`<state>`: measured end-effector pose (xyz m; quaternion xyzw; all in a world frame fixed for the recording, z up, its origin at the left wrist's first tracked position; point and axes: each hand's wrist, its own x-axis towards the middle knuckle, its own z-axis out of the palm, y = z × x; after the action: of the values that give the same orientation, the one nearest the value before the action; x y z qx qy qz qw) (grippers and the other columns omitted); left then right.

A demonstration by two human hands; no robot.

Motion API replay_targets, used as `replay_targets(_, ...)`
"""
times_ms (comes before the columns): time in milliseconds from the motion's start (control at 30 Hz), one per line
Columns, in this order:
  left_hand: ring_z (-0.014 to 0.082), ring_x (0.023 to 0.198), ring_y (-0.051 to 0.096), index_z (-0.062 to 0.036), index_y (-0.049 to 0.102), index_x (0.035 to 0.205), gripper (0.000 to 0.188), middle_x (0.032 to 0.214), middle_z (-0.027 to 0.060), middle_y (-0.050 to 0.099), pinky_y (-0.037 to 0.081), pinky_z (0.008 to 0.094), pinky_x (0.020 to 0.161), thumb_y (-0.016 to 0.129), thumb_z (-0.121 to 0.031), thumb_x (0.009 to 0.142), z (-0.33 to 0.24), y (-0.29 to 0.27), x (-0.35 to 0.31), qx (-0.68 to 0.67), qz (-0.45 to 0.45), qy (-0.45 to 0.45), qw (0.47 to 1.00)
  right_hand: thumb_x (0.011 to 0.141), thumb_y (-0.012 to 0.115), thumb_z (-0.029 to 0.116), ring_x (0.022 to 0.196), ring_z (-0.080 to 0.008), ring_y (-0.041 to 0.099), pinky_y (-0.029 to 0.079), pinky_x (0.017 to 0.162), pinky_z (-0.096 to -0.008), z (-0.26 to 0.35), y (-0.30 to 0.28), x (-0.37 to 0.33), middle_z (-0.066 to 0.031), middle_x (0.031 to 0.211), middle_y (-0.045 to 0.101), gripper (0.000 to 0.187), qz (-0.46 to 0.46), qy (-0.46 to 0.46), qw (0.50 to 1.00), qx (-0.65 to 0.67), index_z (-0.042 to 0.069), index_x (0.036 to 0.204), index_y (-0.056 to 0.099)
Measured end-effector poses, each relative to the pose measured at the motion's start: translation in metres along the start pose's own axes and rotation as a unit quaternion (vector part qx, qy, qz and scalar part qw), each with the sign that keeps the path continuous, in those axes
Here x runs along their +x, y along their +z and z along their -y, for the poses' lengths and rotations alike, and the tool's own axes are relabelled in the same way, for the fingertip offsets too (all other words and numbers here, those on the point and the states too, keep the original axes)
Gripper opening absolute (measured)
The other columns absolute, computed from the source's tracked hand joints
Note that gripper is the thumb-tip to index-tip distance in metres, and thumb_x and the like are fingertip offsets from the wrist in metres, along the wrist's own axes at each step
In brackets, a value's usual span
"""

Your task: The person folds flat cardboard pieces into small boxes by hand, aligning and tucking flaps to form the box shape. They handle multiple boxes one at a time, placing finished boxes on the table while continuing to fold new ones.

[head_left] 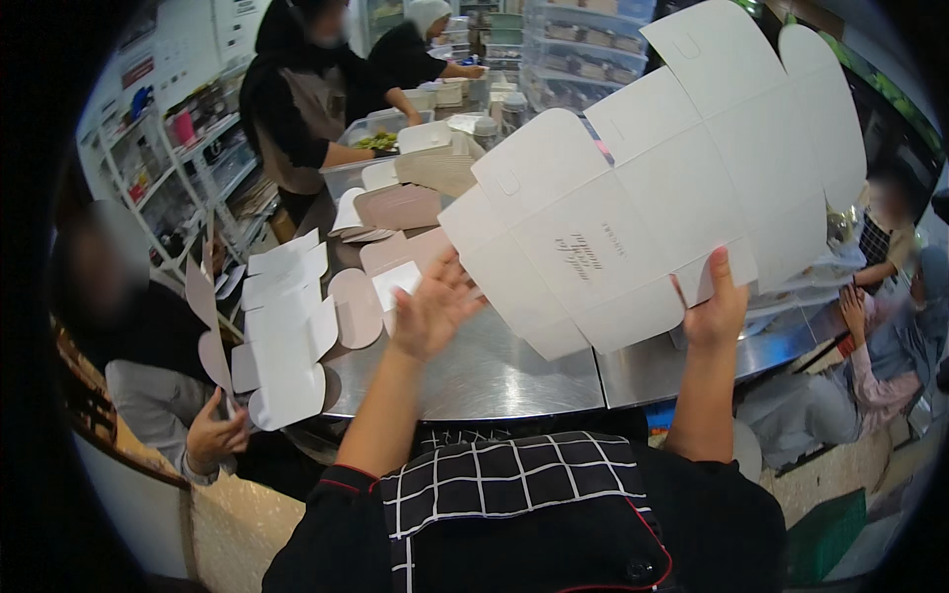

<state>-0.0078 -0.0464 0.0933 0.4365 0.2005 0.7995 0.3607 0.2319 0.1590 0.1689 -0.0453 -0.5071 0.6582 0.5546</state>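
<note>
Box blank (664,193) above table (494,376)

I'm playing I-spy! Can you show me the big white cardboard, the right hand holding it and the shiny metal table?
White cardboard (682,193), head view: middle of its flat face.
Right hand (714,314), head view: middle of the hand.
Metal table (504,378), head view: bare top.

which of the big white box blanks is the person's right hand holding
The raised blank on the right, its lower edge in the right hand's grip. The other white blank is at the left, near a co-worker's hand.
</note>
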Motion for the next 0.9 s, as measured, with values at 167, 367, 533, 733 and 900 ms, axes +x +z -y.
replay_targets(167, 0.0288, 0.129, 0.044, -0.0039, 0.029, 0.142, 0.075, 0.14, 0.0121, 0.044, 0.04, 0.0447, 0.105, 0.068, -0.034, 0.087, 0.014, 0.013, -0.02, -0.065, -0.133, -0.011, 0.989, 0.095, 0.059, 0.021, 0.099, -0.0247, 0.064, 0.061, 0.07, -0.0382, -0.026, 0.019, -0.027, -0.0129, 0.118, 0.058, 0.044, -0.003, -0.007, 0.997, 0.081, 0.0, 0.13, 0.044)
replay_targets(367, 0.0262, 0.121, 0.052, -0.0022, 0.039, 0.137, 0.059, 0.129, 0.0121, 0.055, 0.044, 0.0424, 0.101, 0.066, -0.021, 0.088, 0.006, 0.022, -0.038, 0.115, -0.219, 0.011, 0.969, 0.095, 0.059, 0.024, 0.104, -0.025, 0.061, 0.055, 0.084, -0.0394, -0.045, 0.019, -0.057, -0.0116, 0.123, 0.055, 0.047, 0.009, 0.026, 0.998, 0.05, 0.002, 0.133, 0.041)
replay_targets(533, 0.0289, 0.113, 0.058, -0.0012, 0.039, 0.137, 0.06, 0.124, 0.0135, 0.058, 0.048, 0.0419, 0.097, 0.067, -0.016, 0.086, -0.019, -0.014, -0.069, 0.082, -0.244, 0.036, 0.966, 0.055, 0.091, 0.05, 0.113, -0.0279, 0.053, 0.039, 0.099, -0.0436, -0.028, -0.014, -0.072, -0.013, 0.115, 0.061, 0.085, 0.361, -0.173, 0.887, -0.229, 0.002, 0.118, 0.06)
replay_targets(733, 0.0296, 0.113, 0.057, -0.0014, 0.041, 0.136, 0.063, 0.125, 0.015, 0.057, 0.048, 0.0426, 0.096, 0.071, -0.017, 0.083, -0.056, -0.065, -0.101, 0.085, -0.229, -0.01, 0.97, 0.069, 0.054, 0.083, 0.138, -0.0434, 0.025, 0.022, 0.106, -0.0693, -0.027, -0.052, -0.061, -0.0194, 0.152, 0.028, 0.119, 0.468, 0.146, 0.817, 0.302, 0.009, 0.152, 0.013)
replay_targets(900, 0.0281, 0.113, 0.057, 0.0009, 0.045, 0.132, 0.06, 0.122, 0.0153, 0.059, 0.048, 0.0418, 0.094, 0.073, -0.017, 0.082, -0.075, -0.062, -0.107, 0.179, -0.315, -0.115, 0.925, 0.082, 0.053, 0.07, 0.122, -0.0406, 0.048, 0.047, 0.091, -0.0571, -0.004, -0.099, -0.019, -0.0226, 0.141, 0.042, 0.099, 0.271, 0.171, 0.884, 0.34, 0.0, 0.146, 0.026)
